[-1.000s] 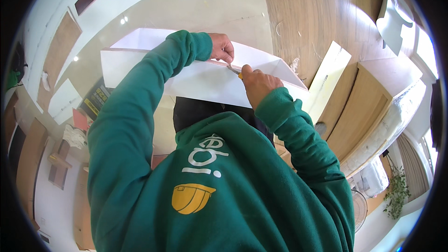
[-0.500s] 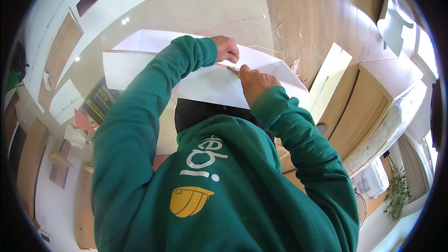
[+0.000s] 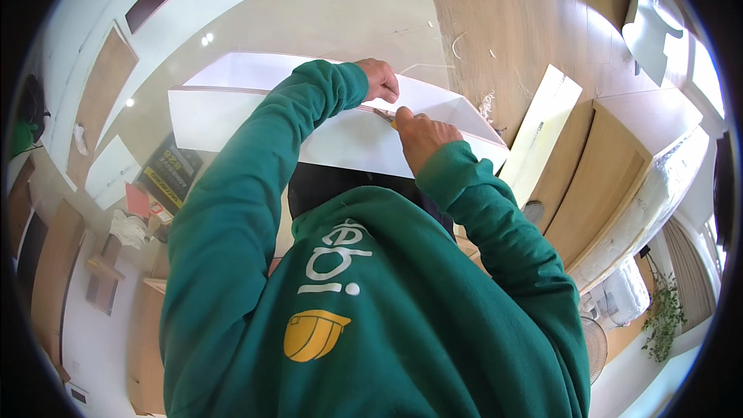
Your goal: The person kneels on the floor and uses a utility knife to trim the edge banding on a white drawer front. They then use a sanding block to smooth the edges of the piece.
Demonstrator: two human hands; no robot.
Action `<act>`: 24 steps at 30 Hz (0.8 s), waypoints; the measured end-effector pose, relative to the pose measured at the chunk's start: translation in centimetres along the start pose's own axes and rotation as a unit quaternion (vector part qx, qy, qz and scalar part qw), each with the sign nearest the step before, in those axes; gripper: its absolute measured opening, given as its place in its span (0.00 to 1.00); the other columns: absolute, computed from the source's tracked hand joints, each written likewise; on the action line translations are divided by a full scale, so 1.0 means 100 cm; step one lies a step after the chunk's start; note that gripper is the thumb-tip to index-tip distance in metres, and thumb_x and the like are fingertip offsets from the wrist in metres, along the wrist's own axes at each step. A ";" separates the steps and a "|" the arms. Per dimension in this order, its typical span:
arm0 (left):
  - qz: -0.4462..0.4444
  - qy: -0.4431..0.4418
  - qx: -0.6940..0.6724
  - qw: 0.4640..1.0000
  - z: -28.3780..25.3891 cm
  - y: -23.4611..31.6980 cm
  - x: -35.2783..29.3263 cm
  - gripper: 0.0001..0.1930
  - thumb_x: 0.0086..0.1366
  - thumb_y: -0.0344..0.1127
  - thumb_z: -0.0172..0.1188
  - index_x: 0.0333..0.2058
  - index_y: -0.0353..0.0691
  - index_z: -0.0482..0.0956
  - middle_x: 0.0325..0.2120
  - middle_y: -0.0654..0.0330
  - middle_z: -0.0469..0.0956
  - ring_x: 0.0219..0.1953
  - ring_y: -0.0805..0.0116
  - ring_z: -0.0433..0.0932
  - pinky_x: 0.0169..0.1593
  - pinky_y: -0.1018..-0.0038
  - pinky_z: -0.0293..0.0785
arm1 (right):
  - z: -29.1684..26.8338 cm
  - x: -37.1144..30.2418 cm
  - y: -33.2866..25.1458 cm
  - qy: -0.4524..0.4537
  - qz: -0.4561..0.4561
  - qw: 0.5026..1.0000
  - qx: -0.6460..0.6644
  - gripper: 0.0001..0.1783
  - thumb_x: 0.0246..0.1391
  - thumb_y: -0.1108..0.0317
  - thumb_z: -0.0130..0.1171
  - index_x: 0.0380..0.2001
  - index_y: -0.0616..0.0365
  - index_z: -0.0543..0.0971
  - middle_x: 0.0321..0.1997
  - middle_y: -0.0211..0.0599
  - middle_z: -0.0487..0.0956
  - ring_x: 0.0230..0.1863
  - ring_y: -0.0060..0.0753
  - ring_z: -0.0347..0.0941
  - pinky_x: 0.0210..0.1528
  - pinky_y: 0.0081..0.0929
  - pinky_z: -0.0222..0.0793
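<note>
A long white open box (image 3: 352, 139) with a brownish edge lies across in front of me. My right hand (image 3: 424, 138) is closed around a hand tool (image 3: 385, 116) with a yellow handle and a metal tip. Its tip rests at the near wall's top edge; my palm covers most of the handle, so the exact kind is unclear. Just left of it and a little farther away, my left hand (image 3: 380, 81) is closed over the box, fingers bent down toward the same edge. Whatever those fingers grip is hidden.
A pale board (image 3: 542, 128) lies right of the box, beside a wooden cabinet (image 3: 607, 170). Thin shavings (image 3: 486, 104) are scattered on the floor beyond the box. A black and yellow package (image 3: 166, 174) and a crumpled white cloth (image 3: 128, 228) lie to the left.
Both hands stay at the same edge with almost the same pose. The left hand has shifted very slightly right; the view has moved a little.
</note>
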State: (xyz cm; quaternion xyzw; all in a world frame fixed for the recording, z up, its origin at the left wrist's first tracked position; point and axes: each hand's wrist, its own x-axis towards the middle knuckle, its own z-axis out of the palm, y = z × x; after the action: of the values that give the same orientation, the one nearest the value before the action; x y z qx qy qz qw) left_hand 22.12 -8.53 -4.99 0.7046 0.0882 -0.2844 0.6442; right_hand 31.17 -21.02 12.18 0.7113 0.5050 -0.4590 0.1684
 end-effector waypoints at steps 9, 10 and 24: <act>-0.021 0.008 -0.019 1.000 0.002 0.004 0.003 0.08 0.59 0.35 0.67 0.36 0.40 0.86 0.36 0.56 0.81 0.43 0.58 0.80 0.49 0.66 0.74 | -0.001 -0.005 0.006 -0.006 0.007 1.000 -0.005 0.06 0.58 0.73 0.51 0.38 0.62 0.71 0.32 0.52 0.81 0.36 0.54 0.82 0.37 0.46 0.78; -0.021 0.010 -0.009 1.000 0.005 0.003 0.006 0.08 0.59 0.35 0.67 0.36 0.40 0.86 0.36 0.56 0.81 0.43 0.58 0.80 0.49 0.66 0.74 | -0.001 -0.004 0.004 0.003 0.005 1.000 -0.007 0.06 0.58 0.73 0.51 0.38 0.62 0.71 0.32 0.52 0.81 0.36 0.54 0.82 0.37 0.46 0.77; 0.018 0.001 0.077 0.997 0.008 0.003 0.026 0.09 0.60 0.37 0.66 0.37 0.42 0.86 0.37 0.55 0.81 0.42 0.55 0.80 0.48 0.64 0.75 | -0.004 -0.005 0.012 -0.019 0.010 1.000 -0.006 0.07 0.58 0.73 0.50 0.39 0.63 0.71 0.32 0.53 0.81 0.36 0.54 0.82 0.37 0.47 0.77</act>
State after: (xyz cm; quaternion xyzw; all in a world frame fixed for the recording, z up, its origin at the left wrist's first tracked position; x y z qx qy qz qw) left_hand 24.16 -9.93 -6.07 0.7537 0.0537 -0.2778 0.5932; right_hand 32.37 -21.48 12.54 0.7068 0.4972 -0.4674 0.1866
